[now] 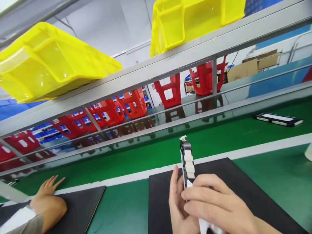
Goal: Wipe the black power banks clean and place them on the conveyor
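A narrow black device (pixel 188 159) with off-white blocks along its side stands upright between my hands, above a black mat (pixel 229 175). My left hand (pixel 179 204) is closed round its lower part from the left, fingers pointing up. My right hand (pixel 216 201) presses its fingers on the device's lower end from the right. A small pale piece (pixel 183 138) sticks out at the device's top. Something white shows beneath my right fingers, and its shape is partly hidden.
Another black device (pixel 279 119) lies on the green belt (pixel 146 148) at the right. A co-worker's hand (pixel 47 187) reaches over at the left beside a second black mat (pixel 83 204). Yellow bins (pixel 56 61) sit on a metal rail (pixel 136 79); red baskets (pixel 169 91) stand behind.
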`<state>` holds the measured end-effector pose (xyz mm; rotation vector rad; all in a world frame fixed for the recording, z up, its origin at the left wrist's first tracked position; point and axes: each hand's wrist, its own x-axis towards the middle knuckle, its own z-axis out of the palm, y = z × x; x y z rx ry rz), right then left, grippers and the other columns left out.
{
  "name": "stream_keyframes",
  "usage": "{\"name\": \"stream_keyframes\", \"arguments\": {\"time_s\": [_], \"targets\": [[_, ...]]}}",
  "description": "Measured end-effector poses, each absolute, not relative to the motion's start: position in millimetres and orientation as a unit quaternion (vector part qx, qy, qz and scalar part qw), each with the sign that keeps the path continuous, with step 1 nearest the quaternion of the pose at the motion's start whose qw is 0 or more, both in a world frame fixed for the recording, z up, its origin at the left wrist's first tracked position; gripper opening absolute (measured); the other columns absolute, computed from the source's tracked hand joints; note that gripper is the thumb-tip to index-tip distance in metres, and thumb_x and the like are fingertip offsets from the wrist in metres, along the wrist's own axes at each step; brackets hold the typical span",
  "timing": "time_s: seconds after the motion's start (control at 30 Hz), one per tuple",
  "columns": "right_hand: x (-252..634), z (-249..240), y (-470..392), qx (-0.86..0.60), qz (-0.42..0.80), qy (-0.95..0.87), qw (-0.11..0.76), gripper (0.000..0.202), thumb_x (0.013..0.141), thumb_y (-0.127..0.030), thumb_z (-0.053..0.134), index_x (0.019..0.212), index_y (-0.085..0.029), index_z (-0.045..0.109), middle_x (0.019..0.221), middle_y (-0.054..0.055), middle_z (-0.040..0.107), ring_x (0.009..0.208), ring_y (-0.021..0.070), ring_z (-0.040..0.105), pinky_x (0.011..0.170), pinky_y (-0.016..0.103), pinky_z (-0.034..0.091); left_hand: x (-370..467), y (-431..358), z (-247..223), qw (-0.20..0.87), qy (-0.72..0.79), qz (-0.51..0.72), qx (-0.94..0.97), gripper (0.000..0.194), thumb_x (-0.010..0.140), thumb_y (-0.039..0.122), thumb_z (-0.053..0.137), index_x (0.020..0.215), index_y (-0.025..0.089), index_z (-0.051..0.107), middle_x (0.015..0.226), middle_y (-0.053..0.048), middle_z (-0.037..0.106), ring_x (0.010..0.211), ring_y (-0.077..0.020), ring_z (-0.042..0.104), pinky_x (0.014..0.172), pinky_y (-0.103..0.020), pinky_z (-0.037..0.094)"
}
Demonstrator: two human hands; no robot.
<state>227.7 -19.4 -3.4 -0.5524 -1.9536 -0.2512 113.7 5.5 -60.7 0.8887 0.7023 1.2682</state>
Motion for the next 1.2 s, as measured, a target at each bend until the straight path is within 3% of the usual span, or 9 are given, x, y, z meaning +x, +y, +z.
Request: {"name": "stream_keyframes", "arguments": {"time_s": [0.13,0.23,0.4,0.57,0.67,0.77,0.87,1.03,1.2], "targets": [[238.6,5.1,-9.8,-0.235,-0.187,-0.783,0.545,0.023,0.094,-0.014,0.041,0.09,-0.014,0.064,0.086,0.009,0.072,0.077,0.0162,0.062,0.071,0.027,0.053,115.5,-4.1,-62.5,0.639,0.237,0.606,0.41,0.093,0.048,0.043,0.084,0.132,0.024,0.049,0.119,-0.011,0.064,0.113,-0.035,0.057,0.098,-0.042,0.044],[247.8,19.7,2.8,-0.274,-0.194,-0.742,0.58,0.018,0.088,-0.007,0.047,0.09,-0.016,0.063,0.086,0.008,0.069,0.081,0.0175,0.061,0.07,0.03,0.052,115.0,-5.0,-69.4,0.651,0.189,0.611,0.409,0.083,0.053,0.042,0.082,0.129,0.026,0.053,0.118,-0.011,0.064,0.113,-0.0353,0.057,0.093,-0.042,0.047],[250.2,32.1,16.3,-0.362,-0.122,-0.664,0.643,0.022,0.081,-0.001,0.055,0.087,-0.021,0.062,0.084,0.002,0.064,0.079,0.0133,0.062,0.065,0.024,0.051,112.9,-4.4,-70.4,0.653,0.204,0.594,0.422,0.081,0.051,0.04,0.084,0.126,0.028,0.056,0.109,-0.009,0.066,0.112,-0.0338,0.057,0.097,-0.042,0.045],[236.2,14.1,9.2,-0.355,-0.16,-0.717,0.578,0.027,0.084,-0.005,0.048,0.104,-0.017,0.062,0.095,0.007,0.056,0.08,0.014,0.06,0.063,0.024,0.052,108.4,-7.2,-56.7,0.666,0.224,0.57,0.425,0.076,0.052,0.046,0.083,0.121,0.024,0.06,0.103,-0.007,0.066,0.115,-0.0328,0.053,0.102,-0.042,0.04],[229.3,4.4,4.2,-0.36,-0.147,-0.739,0.549,0.028,0.085,-0.005,0.046,0.107,-0.014,0.061,0.095,0.008,0.053,0.07,0.0118,0.059,0.054,0.021,0.051,106.9,-6.0,-54.1,0.676,0.21,0.548,0.445,0.083,0.051,0.057,0.08,0.124,0.023,0.057,0.118,-0.009,0.062,0.119,-0.0339,0.05,0.104,-0.043,0.039],[224.1,-1.5,-0.7,-0.355,-0.135,-0.755,0.534,0.026,0.083,-0.002,0.047,0.103,-0.012,0.061,0.091,0.008,0.054,0.067,0.0117,0.059,0.052,0.021,0.05,107.5,-4.7,-55.5,0.674,0.19,0.566,0.435,0.088,0.058,0.073,0.065,0.127,0.02,0.054,0.129,-0.013,0.056,0.123,-0.0359,0.047,0.104,-0.043,0.038],[218.5,-7.0,-8.5,-0.336,-0.103,-0.776,0.523,0.03,0.081,0.002,0.043,0.102,-0.013,0.06,0.089,0.008,0.056,0.069,0.0123,0.062,0.055,0.02,0.051,106.5,-4.6,-57.1,0.665,0.233,0.57,0.423,0.095,0.06,0.082,0.05,0.13,0.018,0.051,0.127,-0.015,0.058,0.121,-0.0366,0.049,0.101,-0.044,0.041],[210.7,-18.0,-27.7,-0.327,0.017,-0.794,0.512,0.031,0.08,0.002,0.042,0.098,-0.017,0.058,0.083,0.005,0.056,0.065,0.0102,0.06,0.055,0.018,0.051,101.3,-6.3,-56.6,0.643,0.343,0.571,0.378,0.092,0.067,0.084,0.035,0.133,0.021,0.048,0.126,-0.012,0.06,0.121,-0.0321,0.052,0.097,-0.038,0.045],[209.7,-21.6,-44.2,-0.34,0.064,-0.807,0.479,0.032,0.08,-0.001,0.042,0.102,-0.017,0.059,0.083,0.006,0.059,0.064,0.0126,0.06,0.054,0.02,0.052,99.8,-6.4,-55.1,0.625,0.352,0.593,0.365,0.091,0.067,0.084,0.033,0.131,0.022,0.05,0.123,-0.011,0.062,0.117,-0.0309,0.054,0.09,-0.034,0.048]]}}
